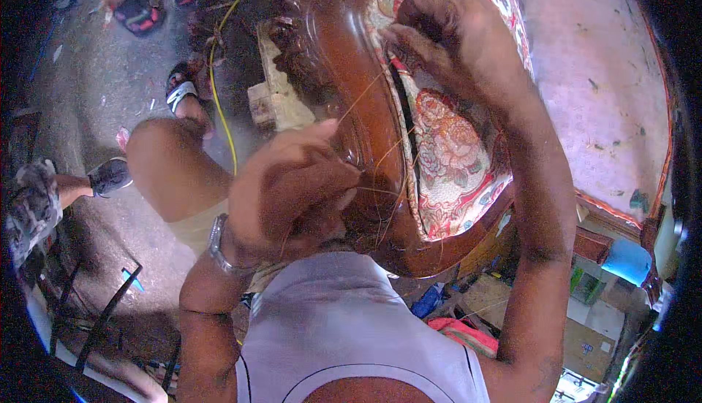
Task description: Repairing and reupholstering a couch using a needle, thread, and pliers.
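Observation:
A wooden furniture frame (pixel 384 129), brown and glossy with a carved edge, stands in front of me. Floral upholstery fabric (pixel 450 136) in cream and red covers its seat or pad, and a dark slit shows along the fabric's left edge. My right hand (pixel 461 41) is closed at that edge, its fingers pinching the fabric near the slit's far end. To the left, over the frame, my left hand (pixel 296 184) is closed, slightly blurred. Thin tan thread (pixel 363 98) runs from its fingers toward the slit. Further loose strands hang across the wood.
A yellow cable (pixel 213 89) crosses the floor at left, by my bent knee (pixel 179 169). Other people's shod feet (pixel 110 178) are at the left. A pinkish panel (pixel 592 89) lies at right, beside a blue object (pixel 627 262). Black metal bars (pixel 106 319) stand lower left.

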### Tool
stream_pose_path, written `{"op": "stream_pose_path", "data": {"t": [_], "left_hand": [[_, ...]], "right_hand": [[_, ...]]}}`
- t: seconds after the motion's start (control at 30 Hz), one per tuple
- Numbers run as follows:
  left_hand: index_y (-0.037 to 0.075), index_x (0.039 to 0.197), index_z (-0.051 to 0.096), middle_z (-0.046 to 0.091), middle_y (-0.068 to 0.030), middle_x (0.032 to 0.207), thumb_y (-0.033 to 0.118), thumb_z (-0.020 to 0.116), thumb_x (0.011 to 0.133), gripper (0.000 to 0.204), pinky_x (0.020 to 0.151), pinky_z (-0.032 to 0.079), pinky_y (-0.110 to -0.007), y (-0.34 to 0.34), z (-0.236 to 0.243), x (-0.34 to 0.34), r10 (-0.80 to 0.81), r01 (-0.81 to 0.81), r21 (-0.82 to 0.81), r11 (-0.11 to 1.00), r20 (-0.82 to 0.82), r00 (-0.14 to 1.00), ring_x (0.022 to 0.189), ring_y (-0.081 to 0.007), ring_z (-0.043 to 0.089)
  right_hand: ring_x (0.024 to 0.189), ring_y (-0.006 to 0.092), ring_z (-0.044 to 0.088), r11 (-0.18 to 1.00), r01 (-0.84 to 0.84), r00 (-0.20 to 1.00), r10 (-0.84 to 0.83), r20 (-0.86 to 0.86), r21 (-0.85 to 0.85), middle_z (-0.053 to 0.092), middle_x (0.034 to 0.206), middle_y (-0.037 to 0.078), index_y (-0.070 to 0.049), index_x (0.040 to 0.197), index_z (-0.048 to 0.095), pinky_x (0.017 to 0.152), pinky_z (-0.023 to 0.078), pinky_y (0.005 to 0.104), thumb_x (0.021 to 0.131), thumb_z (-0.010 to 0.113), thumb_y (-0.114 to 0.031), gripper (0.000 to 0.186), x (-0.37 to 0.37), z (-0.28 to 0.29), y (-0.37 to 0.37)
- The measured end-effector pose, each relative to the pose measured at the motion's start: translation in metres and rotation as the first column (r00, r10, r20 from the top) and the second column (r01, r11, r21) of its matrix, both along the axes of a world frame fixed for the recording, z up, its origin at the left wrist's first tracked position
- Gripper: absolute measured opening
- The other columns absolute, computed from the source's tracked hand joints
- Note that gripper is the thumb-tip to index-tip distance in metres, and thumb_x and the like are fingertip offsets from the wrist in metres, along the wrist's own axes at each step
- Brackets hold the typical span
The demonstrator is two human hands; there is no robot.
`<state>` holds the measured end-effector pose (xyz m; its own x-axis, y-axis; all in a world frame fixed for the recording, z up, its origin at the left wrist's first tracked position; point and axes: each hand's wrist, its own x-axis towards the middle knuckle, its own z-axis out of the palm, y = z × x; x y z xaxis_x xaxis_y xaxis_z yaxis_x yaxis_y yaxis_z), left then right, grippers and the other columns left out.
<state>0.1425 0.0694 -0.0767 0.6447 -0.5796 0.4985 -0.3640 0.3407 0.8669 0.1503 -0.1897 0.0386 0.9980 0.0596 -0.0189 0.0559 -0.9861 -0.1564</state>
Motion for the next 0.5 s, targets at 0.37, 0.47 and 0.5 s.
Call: {"op": "stream_pose_path", "data": {"t": [0.37, 0.47, 0.5], "left_hand": [[0.002, 0.106, 0.072, 0.068, -0.0077, 0.085, -0.001, 0.076, 0.084, 0.022, 0.1, 0.056, -0.053, -0.007, -0.003, -0.005, -0.024, 0.038, -0.146, 0.989, 0.098, 0.995, 0.079, -0.0259, 0.07], [-0.001, 0.103, 0.072, 0.068, -0.0088, 0.085, -0.002, 0.076, 0.084, 0.02, 0.1, 0.056, -0.053, -0.01, 0.006, -0.005, -0.039, 0.059, -0.137, 0.989, 0.146, 0.989, 0.078, -0.0262, 0.069], [-0.001, 0.103, 0.072, 0.068, -0.0088, 0.085, -0.002, 0.076, 0.084, 0.02, 0.1, 0.056, -0.053, -0.011, 0.005, -0.005, -0.04, 0.061, -0.137, 0.989, 0.146, 0.988, 0.078, -0.0262, 0.069]], "right_hand": [[0.063, 0.0367, 0.06, 0.992, -0.073, 0.993, 0.082, 0.084, -0.103, 0.065, 0.074, 0.018, -0.006, 0.093, 0.064, 0.062, 0.051, 0.0419, 0.091, 0.078, -0.021, 0.021, -0.004, -0.001, 0.005], [0.064, 0.0375, 0.062, 0.986, -0.106, 0.992, 0.114, 0.051, -0.126, 0.064, 0.074, 0.018, -0.006, 0.093, 0.065, 0.063, 0.051, 0.0429, 0.089, 0.079, -0.021, 0.021, -0.003, 0.002, 0.006], [0.065, 0.0383, 0.062, 0.985, -0.112, 0.993, 0.116, 0.023, -0.133, 0.065, 0.074, 0.018, -0.007, 0.093, 0.065, 0.063, 0.051, 0.0434, 0.088, 0.08, -0.021, 0.021, -0.002, 0.004, 0.007]]}}
